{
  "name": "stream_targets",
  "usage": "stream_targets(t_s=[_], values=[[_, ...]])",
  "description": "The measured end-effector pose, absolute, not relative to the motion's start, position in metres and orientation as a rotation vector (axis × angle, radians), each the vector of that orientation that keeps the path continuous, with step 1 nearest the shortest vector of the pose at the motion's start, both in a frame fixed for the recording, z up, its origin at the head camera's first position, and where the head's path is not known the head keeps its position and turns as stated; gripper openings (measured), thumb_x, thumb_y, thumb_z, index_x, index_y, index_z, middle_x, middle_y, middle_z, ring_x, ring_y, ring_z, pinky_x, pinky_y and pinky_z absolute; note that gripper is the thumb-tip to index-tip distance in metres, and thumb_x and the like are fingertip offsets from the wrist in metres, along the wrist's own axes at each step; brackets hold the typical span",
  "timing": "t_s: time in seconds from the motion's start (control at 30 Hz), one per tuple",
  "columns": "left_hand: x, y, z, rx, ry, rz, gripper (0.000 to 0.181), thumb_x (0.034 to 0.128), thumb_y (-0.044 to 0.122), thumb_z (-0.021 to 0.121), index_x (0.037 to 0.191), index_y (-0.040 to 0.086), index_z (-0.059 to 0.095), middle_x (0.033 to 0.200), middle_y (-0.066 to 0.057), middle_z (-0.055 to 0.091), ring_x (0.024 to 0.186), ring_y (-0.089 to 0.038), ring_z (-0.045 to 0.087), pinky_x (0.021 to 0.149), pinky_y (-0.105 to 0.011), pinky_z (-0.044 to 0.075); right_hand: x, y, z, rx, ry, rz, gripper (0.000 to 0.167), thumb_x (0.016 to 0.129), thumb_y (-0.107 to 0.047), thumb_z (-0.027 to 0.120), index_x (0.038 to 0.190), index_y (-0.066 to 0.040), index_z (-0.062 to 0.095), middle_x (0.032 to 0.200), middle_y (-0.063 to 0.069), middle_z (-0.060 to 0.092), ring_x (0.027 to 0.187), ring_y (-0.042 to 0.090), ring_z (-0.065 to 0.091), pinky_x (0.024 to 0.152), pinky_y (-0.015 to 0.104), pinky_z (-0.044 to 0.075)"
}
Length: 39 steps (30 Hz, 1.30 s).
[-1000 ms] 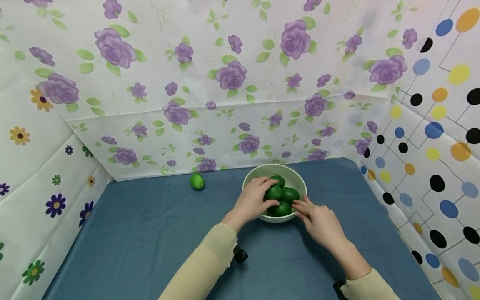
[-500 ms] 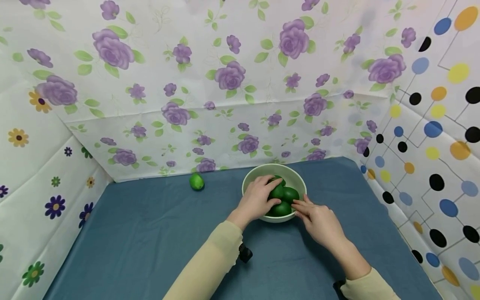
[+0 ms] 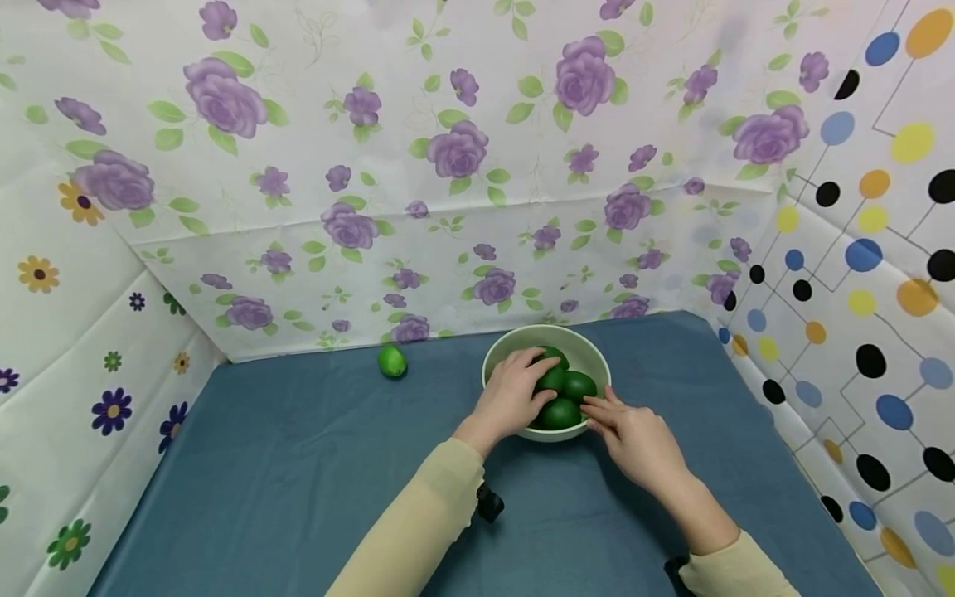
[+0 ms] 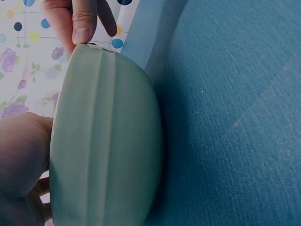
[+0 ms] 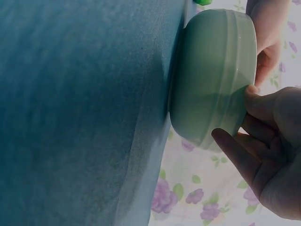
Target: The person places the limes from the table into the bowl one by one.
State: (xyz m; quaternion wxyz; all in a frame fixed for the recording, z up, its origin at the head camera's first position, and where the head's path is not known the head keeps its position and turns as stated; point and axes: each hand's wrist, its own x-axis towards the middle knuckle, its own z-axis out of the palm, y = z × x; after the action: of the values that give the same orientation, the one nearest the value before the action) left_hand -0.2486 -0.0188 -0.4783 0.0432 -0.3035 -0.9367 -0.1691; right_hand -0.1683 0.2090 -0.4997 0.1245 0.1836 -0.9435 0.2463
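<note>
A pale green bowl stands near the back of the table, holding several dark green oval fruits. My left hand reaches over its left rim, thumb and fingers curved around one dark green fruit and partly covering it. At the right rim, my right hand pinches the bowl. The right wrist view shows that thumb on the rim, one finger of the right hand outside the wall and other fingers behind the rim. From the left wrist view, the bowl's side hides the fruits.
A bright green lime lies alone on the blue cloth, left of the bowl. Close behind rises a flowered sheet; a dotted sheet borders the right side and another flowered sheet the left.
My left hand has shifted slightly right and deeper over the fruits, and the fruit in its grasp moved slightly right. My right hand stays at the rim.
</note>
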Motion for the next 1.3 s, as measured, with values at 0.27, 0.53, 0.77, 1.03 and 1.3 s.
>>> stream_targets(t_s=[0.27,0.53,0.77,1.03,1.3], values=[[-0.249,-0.021,-0.483,-0.931,-2.872,-0.574,0.061,0.1061,0.036,0.071,0.162,0.023,0.05,0.166,-0.009,0.043,0.152,-0.029,0.041,0.12,-0.052,0.041,-0.168,0.209,-0.5,0.542,-2.738,0.71,0.033,0.101,-0.015,0.077,0.133,-0.008,0.077,0.138,0.015,0.07,0.131,0.038,0.063,0.087,0.057,0.061],[-0.247,-0.024,-0.483,-0.923,-2.831,-0.644,0.064,0.1053,0.036,0.072,0.163,0.022,0.049,0.166,-0.01,0.044,0.153,-0.029,0.04,0.121,-0.054,0.04,-0.168,0.209,-0.499,0.534,-2.753,0.726,0.033,0.101,-0.015,0.077,0.133,-0.008,0.078,0.138,0.015,0.07,0.132,0.038,0.063,0.089,0.058,0.06],[-0.245,-0.029,-0.483,-0.89,-2.781,-0.704,0.06,0.1065,0.037,0.07,0.161,0.02,0.051,0.164,-0.009,0.046,0.151,-0.029,0.043,0.121,-0.054,0.039,-0.169,0.209,-0.499,0.534,-2.762,0.745,0.033,0.102,-0.016,0.076,0.134,-0.008,0.077,0.138,0.015,0.07,0.135,0.037,0.061,0.091,0.058,0.06],[-0.245,-0.04,-0.485,-0.845,-2.667,-0.814,0.053,0.1078,0.033,0.069,0.157,0.017,0.056,0.158,-0.008,0.052,0.147,-0.028,0.048,0.117,-0.056,0.043,-0.168,0.209,-0.499,0.541,-2.742,0.74,0.033,0.101,-0.015,0.077,0.133,-0.007,0.077,0.138,0.015,0.07,0.134,0.038,0.062,0.09,0.058,0.06],[-0.244,-0.056,-0.486,-0.802,-2.529,-0.96,0.047,0.1065,0.024,0.072,0.151,0.011,0.062,0.153,-0.011,0.058,0.142,-0.031,0.053,0.114,-0.057,0.045,-0.168,0.208,-0.498,0.533,-2.75,0.741,0.033,0.102,-0.016,0.076,0.133,-0.007,0.077,0.139,0.014,0.07,0.133,0.038,0.062,0.091,0.059,0.059]])
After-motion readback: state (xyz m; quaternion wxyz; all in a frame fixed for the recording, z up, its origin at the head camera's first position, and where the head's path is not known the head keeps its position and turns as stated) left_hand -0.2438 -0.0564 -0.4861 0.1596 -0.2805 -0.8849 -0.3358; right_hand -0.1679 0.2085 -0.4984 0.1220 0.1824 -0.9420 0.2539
